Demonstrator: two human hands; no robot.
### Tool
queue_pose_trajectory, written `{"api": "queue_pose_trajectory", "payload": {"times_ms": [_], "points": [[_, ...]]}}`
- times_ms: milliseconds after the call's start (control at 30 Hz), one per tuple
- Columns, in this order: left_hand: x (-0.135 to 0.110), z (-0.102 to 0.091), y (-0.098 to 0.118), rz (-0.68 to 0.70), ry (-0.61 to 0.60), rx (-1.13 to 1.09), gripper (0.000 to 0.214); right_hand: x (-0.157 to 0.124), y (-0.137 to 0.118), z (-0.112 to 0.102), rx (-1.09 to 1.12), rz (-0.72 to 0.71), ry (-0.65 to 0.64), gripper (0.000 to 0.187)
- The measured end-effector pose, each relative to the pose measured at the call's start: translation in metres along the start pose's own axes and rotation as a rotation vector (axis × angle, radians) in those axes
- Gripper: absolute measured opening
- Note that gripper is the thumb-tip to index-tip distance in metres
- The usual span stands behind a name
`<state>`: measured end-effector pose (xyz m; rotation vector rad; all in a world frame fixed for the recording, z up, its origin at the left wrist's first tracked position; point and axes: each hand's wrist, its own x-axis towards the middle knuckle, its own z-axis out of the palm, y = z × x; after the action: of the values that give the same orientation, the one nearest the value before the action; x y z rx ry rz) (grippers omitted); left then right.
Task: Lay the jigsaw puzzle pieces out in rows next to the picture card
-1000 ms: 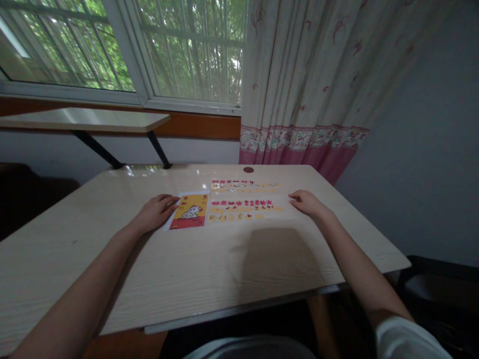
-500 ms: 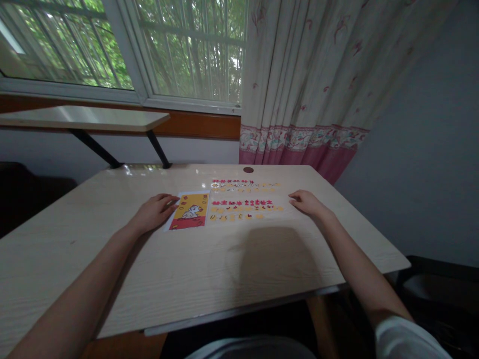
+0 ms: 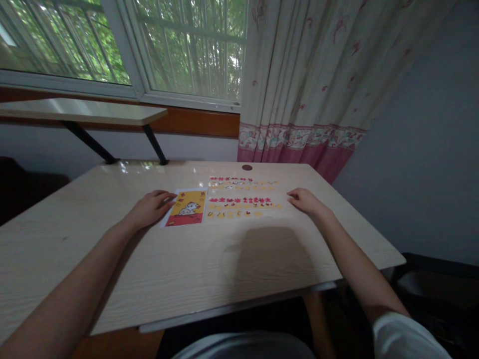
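Note:
A yellow and red picture card (image 3: 185,209) with a white cartoon animal lies on the light wooden table (image 3: 209,269). My left hand (image 3: 148,208) rests palm down at the card's left edge, fingers loosely curled and touching it. To the right of the card lie rows of small red and yellow puzzle pieces (image 3: 241,201), several in each row. My right hand (image 3: 305,200) lies flat on the table just past the right end of those rows, fingers stretched toward them, holding nothing.
A round brown cable hole (image 3: 247,167) sits near the table's far edge. Behind are a window (image 3: 149,45), a narrow shelf (image 3: 82,110) on black brackets and a patterned curtain (image 3: 310,85) with a pink hem. The grey wall stands at the right.
Both hands stay where they were on the table. The view has shifted slightly, so everything sits a little higher and to the left in the picture.

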<state>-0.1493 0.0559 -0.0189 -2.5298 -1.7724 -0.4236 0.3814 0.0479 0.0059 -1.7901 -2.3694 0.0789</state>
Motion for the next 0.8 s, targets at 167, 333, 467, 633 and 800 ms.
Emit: {"api": "queue_pose_trajectory", "payload": {"times_ms": [167, 333, 467, 633, 800], "points": [[0.001, 0.003, -0.003, -0.009, -0.014, 0.033, 0.054, 0.001, 0.002, 0.002, -0.005, 0.009, 0.010, 0.034], [-0.002, -0.002, 0.005, -0.028, 0.056, -0.002, 0.053, 0.000, 0.001, 0.001, 0.006, 0.004, 0.006, 0.033], [0.002, -0.016, 0.030, -0.053, 0.150, -0.013, 0.048, 0.000, 0.000, 0.001, 0.006, 0.007, 0.005, 0.033], [0.026, -0.027, 0.086, 0.129, -0.028, -0.095, 0.039, 0.002, 0.001, 0.003, 0.011, 0.005, 0.003, 0.033], [0.044, -0.020, 0.142, 0.278, -0.182, -0.198, 0.034, 0.001, 0.001, 0.003, 0.016, 0.015, 0.009, 0.032]]}}
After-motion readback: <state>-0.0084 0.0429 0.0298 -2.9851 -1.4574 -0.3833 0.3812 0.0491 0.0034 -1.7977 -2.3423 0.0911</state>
